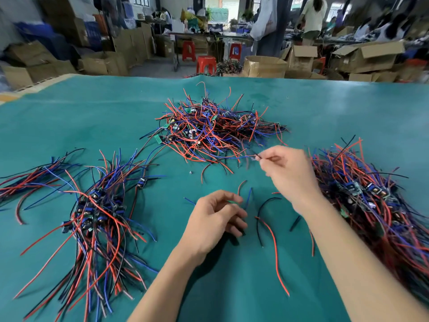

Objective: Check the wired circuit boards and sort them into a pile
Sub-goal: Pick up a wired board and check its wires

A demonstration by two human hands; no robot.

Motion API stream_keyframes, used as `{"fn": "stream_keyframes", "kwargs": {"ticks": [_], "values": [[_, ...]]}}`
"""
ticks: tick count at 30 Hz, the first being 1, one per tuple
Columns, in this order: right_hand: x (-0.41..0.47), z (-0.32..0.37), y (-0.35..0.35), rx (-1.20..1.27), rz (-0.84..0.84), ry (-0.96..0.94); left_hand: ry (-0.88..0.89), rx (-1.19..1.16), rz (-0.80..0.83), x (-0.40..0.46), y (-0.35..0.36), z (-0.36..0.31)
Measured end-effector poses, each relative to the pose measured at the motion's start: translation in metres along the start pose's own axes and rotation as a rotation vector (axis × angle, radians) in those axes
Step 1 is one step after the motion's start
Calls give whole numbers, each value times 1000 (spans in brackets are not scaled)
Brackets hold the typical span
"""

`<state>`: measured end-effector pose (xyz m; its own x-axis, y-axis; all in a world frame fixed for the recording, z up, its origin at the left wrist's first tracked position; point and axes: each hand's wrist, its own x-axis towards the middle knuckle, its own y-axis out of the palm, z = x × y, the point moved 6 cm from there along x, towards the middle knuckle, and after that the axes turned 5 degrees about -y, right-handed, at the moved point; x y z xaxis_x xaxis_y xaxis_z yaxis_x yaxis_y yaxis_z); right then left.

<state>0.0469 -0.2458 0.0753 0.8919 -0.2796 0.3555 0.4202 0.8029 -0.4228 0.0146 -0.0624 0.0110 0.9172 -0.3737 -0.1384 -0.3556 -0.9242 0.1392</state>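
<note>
At lower centre, my left hand [216, 217] fingers curl around a small circuit board [234, 203]. My right hand [287, 173] pinches one wire end [256, 156] near the middle pile [216, 129]. I should pull this wire slowly, avoiding tangles.

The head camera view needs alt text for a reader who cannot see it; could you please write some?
A person's left hand holds a small wired circuit board over a green table, while the right hand pinches a wire end. Three tangled piles of red, blue and black wired boards lie at left, centre and right.
</note>
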Motion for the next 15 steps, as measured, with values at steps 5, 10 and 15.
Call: {"fn": "stream_keyframes", "kwargs": {"ticks": [5, 10, 15], "values": [[-73, 42, 19, 337, 164, -98, -48, -166, 8, 3, 0, 1], [-93, 48, 37, 337, 406, -152, -73, -192, 9, 3, -5, 1], [-101, 46, 44, 448, 623, -83, -46, -191, -62, 3, -10, 3]]}}
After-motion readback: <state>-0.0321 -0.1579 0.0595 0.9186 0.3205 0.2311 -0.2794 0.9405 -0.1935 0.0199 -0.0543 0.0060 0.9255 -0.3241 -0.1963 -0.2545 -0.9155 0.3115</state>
